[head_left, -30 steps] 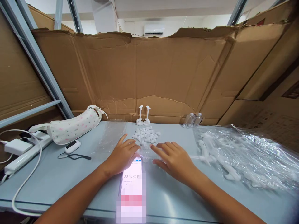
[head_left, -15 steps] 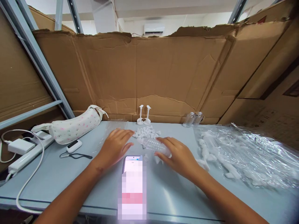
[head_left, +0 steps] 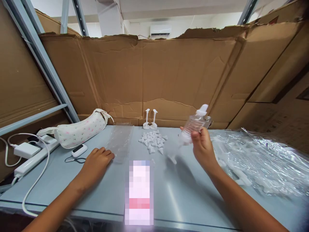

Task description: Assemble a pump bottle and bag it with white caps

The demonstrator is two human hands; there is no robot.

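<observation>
1. Since half a second ago, our bottle (head_left: 193, 125) has gone from low beside the white pieces (head_left: 152, 139) to a raised spot farther right, and our left hand (head_left: 100, 161) has drawn away to the left.
2. We have the bottle pinched between the thumb and fingers of our right hand (head_left: 203, 141); it tilts, its white cap (head_left: 202, 110) uppermost and leaning right, clear of the counter (head_left: 178, 196).
3. Our left hand is palm down and low, fingers bent and close together, just beside the clear sheet (head_left: 120, 140); we cannot tell whether it pinches anything.
4. We see the white pieces heaped mid-counter, between our hands, with a blurred one nearer the bottle.
5. Behind them we see two pumps (head_left: 150, 120) standing by the cardboard (head_left: 169, 74).
6. Nearest us lies the phone (head_left: 139, 188), its screen pixelated.
7. To our right spreads a big plastic bag (head_left: 263, 164); to our left are the pouch (head_left: 80, 129), a small device (head_left: 79, 150) and the power strip (head_left: 36, 162).
</observation>
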